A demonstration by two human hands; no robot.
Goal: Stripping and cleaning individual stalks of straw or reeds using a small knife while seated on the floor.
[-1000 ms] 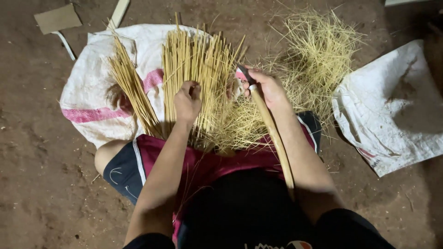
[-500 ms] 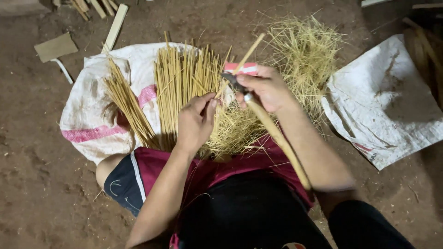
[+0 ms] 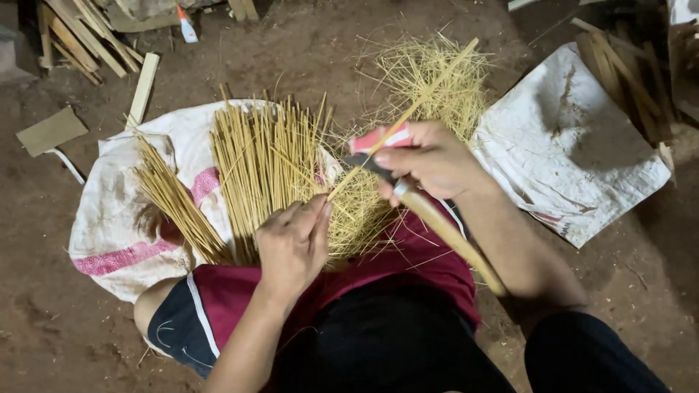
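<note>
Left hand (image 3: 293,244): lower centre, fingers pinching the near end of a thin bamboo stick (image 3: 408,113).
Right hand (image 3: 429,160): centre right, closed round a wooden-handled knife (image 3: 437,222) (blade against the stick).
Stick bundle (image 3: 262,164): on a white sack (image 3: 116,218), centre left.

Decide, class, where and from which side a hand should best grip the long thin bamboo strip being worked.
Probably the bamboo strip is best gripped at its near end, from the left, as the left hand pinches it: it slants up-right, and the right hand with the knife occupies its middle.
</note>
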